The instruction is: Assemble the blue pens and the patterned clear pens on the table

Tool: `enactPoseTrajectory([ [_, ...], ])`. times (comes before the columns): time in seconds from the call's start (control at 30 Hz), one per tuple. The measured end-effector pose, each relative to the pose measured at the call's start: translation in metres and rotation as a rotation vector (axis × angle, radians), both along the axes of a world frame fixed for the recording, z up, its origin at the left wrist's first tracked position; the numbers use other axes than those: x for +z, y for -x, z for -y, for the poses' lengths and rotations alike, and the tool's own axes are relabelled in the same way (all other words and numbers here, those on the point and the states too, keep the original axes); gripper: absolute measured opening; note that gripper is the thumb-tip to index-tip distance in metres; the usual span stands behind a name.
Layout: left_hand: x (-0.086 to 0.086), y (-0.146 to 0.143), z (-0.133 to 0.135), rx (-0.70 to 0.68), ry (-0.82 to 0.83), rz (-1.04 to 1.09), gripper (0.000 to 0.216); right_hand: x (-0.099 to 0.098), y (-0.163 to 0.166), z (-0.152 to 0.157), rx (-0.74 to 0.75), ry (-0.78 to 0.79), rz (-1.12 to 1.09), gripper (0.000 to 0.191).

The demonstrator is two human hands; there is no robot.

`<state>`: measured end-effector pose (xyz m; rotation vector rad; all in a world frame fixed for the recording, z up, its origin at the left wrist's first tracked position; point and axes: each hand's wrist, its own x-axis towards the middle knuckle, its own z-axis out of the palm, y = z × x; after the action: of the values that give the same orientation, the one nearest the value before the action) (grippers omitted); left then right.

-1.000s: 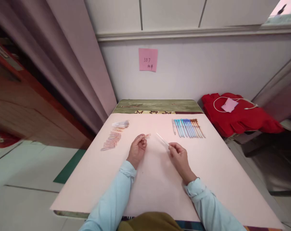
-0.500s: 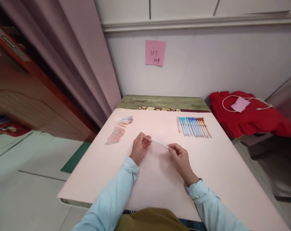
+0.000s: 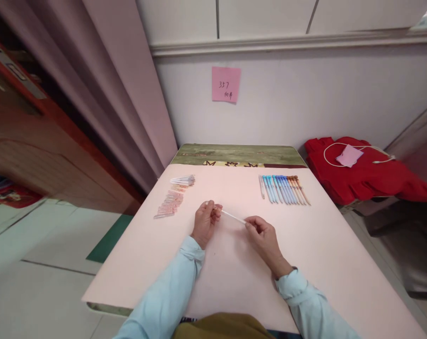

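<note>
My left hand (image 3: 205, 223) is closed around a small pinkish see-through pen barrel (image 3: 217, 208), mostly hidden by the fingers. Between thumb and fingertips, my right hand (image 3: 264, 238) pinches the end of a thin white pen refill (image 3: 233, 217). The refill slants across the gap between my hands, its far end at the barrel; whether it is inside cannot be made out. Left of my hands lie several clear pinkish pen barrels (image 3: 170, 204), small orange parts (image 3: 180, 187) and white refills (image 3: 182, 180). At the right, blue and brown pens (image 3: 284, 189) lie in a row.
A pale pink sheet (image 3: 234, 273) covers the table, with a green strip (image 3: 234, 150) bare at the back. Behind it, a pink note (image 3: 226, 84) is stuck to the wall. A red cloth (image 3: 368, 179) with a white cable lies beyond the right edge. A curtain (image 3: 128, 94) hangs at left.
The far end of the white refill has come up against the barrel in my left hand, closing the small gap. My view has tilted slightly upward.
</note>
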<state>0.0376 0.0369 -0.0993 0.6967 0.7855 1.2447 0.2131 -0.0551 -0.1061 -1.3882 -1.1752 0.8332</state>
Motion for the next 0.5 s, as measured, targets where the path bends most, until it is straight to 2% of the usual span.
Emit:
enactPoseTrajectory([
  [0.33,0.0083,0.0002,0.0033,-0.09,0.043,0.082,0.021,-0.004,-0.0001,0.0007,-0.025,-0.014,0.016,0.019],
  [0.5,0.0103,-0.0014,0.0065,-0.098,0.016,0.034,0.023,-0.0032,0.0057,-0.0011,-0.035,-0.019,-0.015,0.021],
])
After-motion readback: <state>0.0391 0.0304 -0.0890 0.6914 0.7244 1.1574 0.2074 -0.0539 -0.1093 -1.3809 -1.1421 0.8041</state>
